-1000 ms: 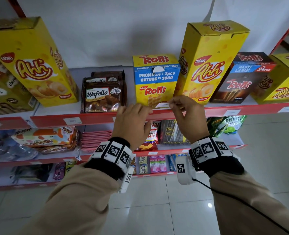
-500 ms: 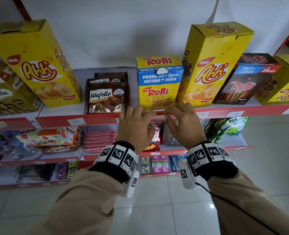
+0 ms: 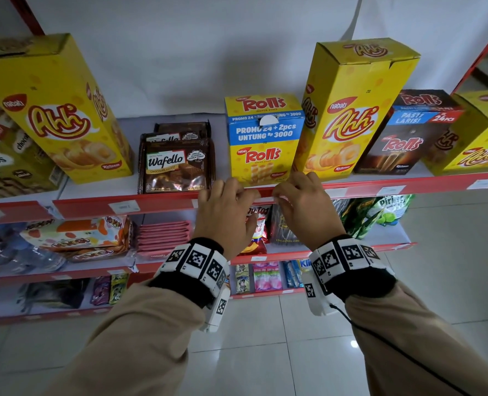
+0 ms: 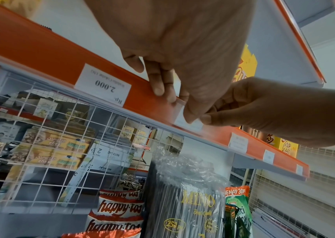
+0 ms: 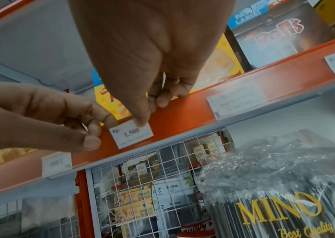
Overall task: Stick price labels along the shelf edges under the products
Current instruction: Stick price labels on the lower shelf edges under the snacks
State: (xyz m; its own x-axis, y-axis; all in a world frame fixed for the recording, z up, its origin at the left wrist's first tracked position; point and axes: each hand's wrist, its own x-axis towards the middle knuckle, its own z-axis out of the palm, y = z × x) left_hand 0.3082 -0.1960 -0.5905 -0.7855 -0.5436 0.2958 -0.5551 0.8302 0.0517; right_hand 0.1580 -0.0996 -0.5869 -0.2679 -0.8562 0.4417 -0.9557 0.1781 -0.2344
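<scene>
A white price label (image 5: 134,135) printed "Rp. 1.500" lies on the red shelf edge (image 3: 157,204), under the yellow Rolls box (image 3: 262,138). My right hand (image 5: 152,112) presses its thumb on the label's upper right corner, and its fingers hook over the top of the edge. My left hand (image 5: 99,132) has curled fingers at the label's left end, with the thumb just below. In the head view the label (image 3: 264,199) shows as a white sliver between the left hand (image 3: 225,207) and the right hand (image 3: 302,204). In the left wrist view the label (image 4: 195,125) is mostly hidden by both thumbs.
Other labels sit on the same edge to the left (image 3: 124,207) and to the right (image 3: 391,190). Wafello packs (image 3: 177,167) and a tall yellow Ahh box (image 3: 351,110) flank the Rolls box. Snack bags (image 3: 257,232) fill the shelf below, close under my wrists.
Both hands came down from the front of the Rolls box to the red shelf edge, bringing the label onto it, and now sit closer together.
</scene>
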